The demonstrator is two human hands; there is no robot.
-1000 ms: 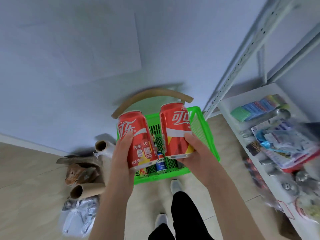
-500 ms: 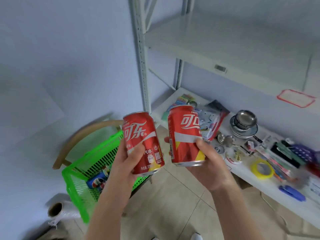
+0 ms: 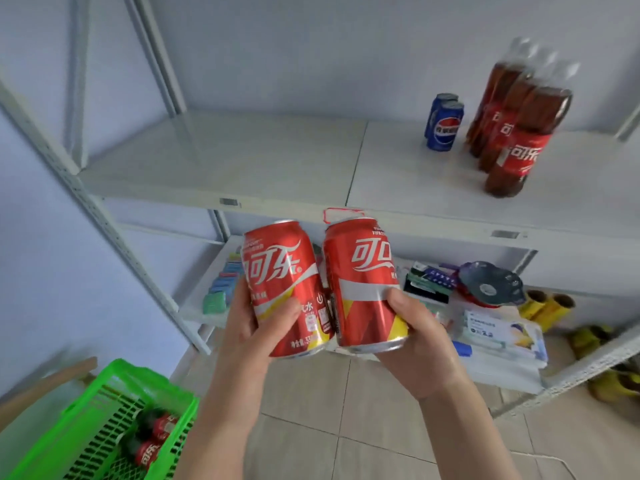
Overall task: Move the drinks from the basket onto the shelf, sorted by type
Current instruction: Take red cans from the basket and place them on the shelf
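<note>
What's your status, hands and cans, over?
Left hand shut on left cola can; right hand shut on right cola can. Both short of shelf. Nothing blocking.

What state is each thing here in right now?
Left can: upright, held by left hand.
Right can: upright, held by right hand.
Blue cans: standing on shelf.
Cola bottles: standing on shelf.
Basket: still holds bottles.

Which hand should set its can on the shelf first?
Probably right: the right hand and its red can sit nearer the blue cans and cola bottles; the shelf is bare leftward.
</note>
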